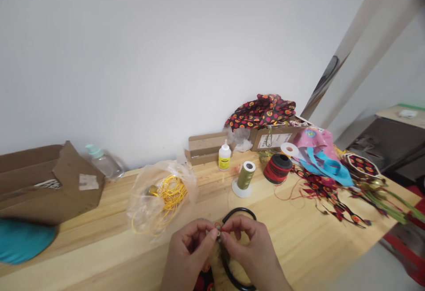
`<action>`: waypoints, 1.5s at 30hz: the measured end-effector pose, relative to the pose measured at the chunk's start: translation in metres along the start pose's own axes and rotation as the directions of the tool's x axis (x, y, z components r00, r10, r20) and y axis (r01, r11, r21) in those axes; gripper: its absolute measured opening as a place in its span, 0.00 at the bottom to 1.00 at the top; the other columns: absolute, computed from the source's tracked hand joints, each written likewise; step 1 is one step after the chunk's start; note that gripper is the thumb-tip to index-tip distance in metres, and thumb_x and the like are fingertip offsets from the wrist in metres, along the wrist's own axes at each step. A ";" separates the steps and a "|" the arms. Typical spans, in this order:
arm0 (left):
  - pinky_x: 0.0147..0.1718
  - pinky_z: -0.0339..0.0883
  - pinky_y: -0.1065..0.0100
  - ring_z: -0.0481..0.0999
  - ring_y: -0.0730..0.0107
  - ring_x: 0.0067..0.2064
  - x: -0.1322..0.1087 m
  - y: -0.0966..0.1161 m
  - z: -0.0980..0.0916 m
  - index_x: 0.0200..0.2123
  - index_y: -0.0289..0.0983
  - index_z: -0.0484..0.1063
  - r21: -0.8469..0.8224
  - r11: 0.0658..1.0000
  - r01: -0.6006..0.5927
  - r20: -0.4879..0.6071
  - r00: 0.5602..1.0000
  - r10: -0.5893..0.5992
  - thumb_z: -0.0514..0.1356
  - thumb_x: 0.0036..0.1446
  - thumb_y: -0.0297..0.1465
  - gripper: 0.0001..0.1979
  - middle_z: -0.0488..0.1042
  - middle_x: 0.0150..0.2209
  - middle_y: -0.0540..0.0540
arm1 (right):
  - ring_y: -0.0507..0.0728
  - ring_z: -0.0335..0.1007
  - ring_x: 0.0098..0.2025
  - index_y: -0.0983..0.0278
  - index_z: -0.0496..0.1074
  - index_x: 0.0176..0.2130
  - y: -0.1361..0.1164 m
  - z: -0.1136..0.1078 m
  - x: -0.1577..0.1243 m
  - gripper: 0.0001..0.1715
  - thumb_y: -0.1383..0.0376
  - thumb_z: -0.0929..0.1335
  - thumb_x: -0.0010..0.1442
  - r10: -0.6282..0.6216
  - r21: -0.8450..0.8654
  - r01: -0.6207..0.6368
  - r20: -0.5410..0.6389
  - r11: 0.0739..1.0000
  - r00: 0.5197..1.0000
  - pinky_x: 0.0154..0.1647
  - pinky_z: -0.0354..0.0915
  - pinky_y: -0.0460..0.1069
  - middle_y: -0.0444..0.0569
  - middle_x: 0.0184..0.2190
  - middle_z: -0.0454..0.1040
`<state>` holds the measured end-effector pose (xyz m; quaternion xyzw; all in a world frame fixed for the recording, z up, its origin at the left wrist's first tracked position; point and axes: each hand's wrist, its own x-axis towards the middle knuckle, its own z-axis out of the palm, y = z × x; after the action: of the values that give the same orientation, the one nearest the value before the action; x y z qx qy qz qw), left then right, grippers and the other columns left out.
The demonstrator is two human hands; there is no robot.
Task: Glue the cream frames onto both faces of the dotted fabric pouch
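Observation:
My left hand (191,251) and my right hand (254,249) meet at the bottom middle of the wooden table (299,238). Both pinch one small red and orange piece (218,227) between thumb and forefinger; I cannot make out what it is. A black curved band (239,213) lies under and behind my right hand and loops down below my wrists. Just beyond my hands stand an olive thread spool (245,178) and a red and black cord spool (278,168).
A clear bag of yellow cord (164,196) lies left of centre. A cardboard box (43,185), a clear bottle (104,162) and something teal (23,240) sit at the left. A glue bottle (224,156), patterned fabric (260,110) and ribbons (327,167) crowd the right.

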<state>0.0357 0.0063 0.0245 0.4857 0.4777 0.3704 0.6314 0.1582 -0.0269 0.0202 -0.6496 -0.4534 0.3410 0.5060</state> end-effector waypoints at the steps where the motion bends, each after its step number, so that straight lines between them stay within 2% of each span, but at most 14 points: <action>1: 0.11 0.47 0.80 0.49 0.85 0.13 -0.001 0.001 0.000 0.21 0.34 0.72 -0.002 1.000 -0.002 -0.005 1.000 0.002 0.64 0.39 0.42 0.15 0.54 0.11 0.58 | 0.51 0.61 0.22 0.64 0.73 0.21 0.001 0.000 0.000 0.05 0.68 0.66 0.42 0.004 0.014 -0.003 -0.011 1.000 1.000 0.24 0.60 0.44 0.43 0.16 0.70; 6: 0.11 0.49 0.79 0.51 0.84 0.13 -0.002 -0.001 0.000 0.24 0.33 0.74 0.043 0.999 -0.013 -0.013 1.000 0.014 0.64 0.39 0.41 0.16 0.56 0.12 0.57 | 0.51 0.61 0.22 0.64 0.73 0.21 0.002 0.000 0.000 0.05 0.67 0.66 0.42 -0.003 0.033 0.004 -0.026 0.999 1.000 0.24 0.59 0.45 0.43 0.17 0.70; 12: 0.14 0.50 0.78 0.54 0.81 0.16 0.001 -0.005 -0.001 0.25 0.33 0.76 0.173 0.983 -0.068 -0.040 0.996 0.076 0.63 0.42 0.38 0.13 0.58 0.13 0.54 | 0.52 0.61 0.22 0.65 0.74 0.21 -0.007 -0.003 0.000 0.05 0.69 0.67 0.41 -0.012 -0.034 0.012 -0.017 0.999 1.000 0.25 0.60 0.46 0.45 0.17 0.70; 18: 0.15 0.50 0.77 0.54 0.80 0.17 -0.001 -0.007 0.001 0.23 0.34 0.76 0.216 0.967 -0.137 -0.123 0.978 0.166 0.62 0.42 0.35 0.10 0.61 0.14 0.53 | 0.52 0.62 0.23 0.64 0.74 0.22 -0.003 -0.003 -0.001 0.05 0.69 0.67 0.43 -0.085 -0.106 0.083 -0.013 0.991 0.996 0.26 0.60 0.45 0.44 0.18 0.70; 25: 0.17 0.50 0.76 0.53 0.79 0.18 0.000 -0.002 -0.002 0.22 0.35 0.75 0.318 0.937 -0.143 -0.043 0.985 0.165 0.60 0.41 0.34 0.08 0.53 0.14 0.56 | 0.51 0.62 0.23 0.63 0.74 0.23 0.003 -0.001 -0.002 0.04 0.69 0.67 0.44 -0.125 -0.170 0.125 0.009 0.978 0.992 0.25 0.60 0.44 0.43 0.18 0.69; 30: 0.17 0.50 0.75 0.53 0.78 0.17 -0.004 -0.004 0.003 0.20 0.36 0.74 0.423 0.878 -0.225 -0.127 0.944 0.304 0.58 0.42 0.32 0.07 0.52 0.13 0.57 | 0.51 0.61 0.22 0.64 0.75 0.23 0.003 0.000 -0.001 0.06 0.69 0.66 0.42 -0.084 -0.158 0.088 0.032 0.984 0.996 0.24 0.60 0.44 0.44 0.17 0.70; 33: 0.17 0.49 0.75 0.53 0.78 0.17 -0.006 -0.005 0.005 0.19 0.36 0.73 0.458 0.850 -0.260 -0.133 0.925 0.355 0.57 0.43 0.32 0.07 0.52 0.13 0.57 | 0.51 0.60 0.21 0.65 0.75 0.22 0.000 -0.001 -0.001 0.08 0.68 0.66 0.42 -0.042 -0.148 0.049 0.054 0.988 0.998 0.23 0.59 0.45 0.45 0.17 0.70; 39: 0.17 0.50 0.75 0.55 0.78 0.16 -0.006 -0.006 0.003 0.19 0.36 0.73 0.483 0.833 -0.270 -0.131 0.918 0.374 0.57 0.43 0.32 0.08 0.53 0.13 0.56 | 0.52 0.60 0.21 0.66 0.75 0.22 -0.004 -0.001 -0.001 0.09 0.68 0.65 0.41 -0.018 -0.163 0.028 0.059 0.986 0.998 0.23 0.59 0.45 0.46 0.17 0.69; 42: 0.17 0.50 0.75 0.55 0.78 0.16 -0.006 -0.006 0.002 0.18 0.36 0.73 0.501 0.825 -0.262 -0.109 0.926 0.360 0.57 0.43 0.33 0.09 0.54 0.13 0.56 | 0.52 0.60 0.21 0.66 0.75 0.21 -0.003 0.000 -0.001 0.08 0.68 0.65 0.41 -0.045 -0.181 0.055 0.061 0.982 0.997 0.23 0.59 0.46 0.46 0.16 0.68; 45: 0.18 0.51 0.75 0.55 0.78 0.17 -0.008 -0.005 0.004 0.18 0.36 0.73 0.500 0.827 -0.257 -0.139 0.919 0.369 0.56 0.44 0.33 0.09 0.53 0.13 0.56 | 0.52 0.61 0.20 0.66 0.75 0.21 -0.001 0.000 -0.001 0.08 0.68 0.65 0.41 -0.076 -0.204 0.084 0.048 0.975 0.996 0.23 0.59 0.46 0.46 0.16 0.68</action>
<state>0.0373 -0.0030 0.0218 0.6503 0.5364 0.3955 0.3646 0.1578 -0.0280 0.0212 -0.6728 -0.5219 0.2846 0.4404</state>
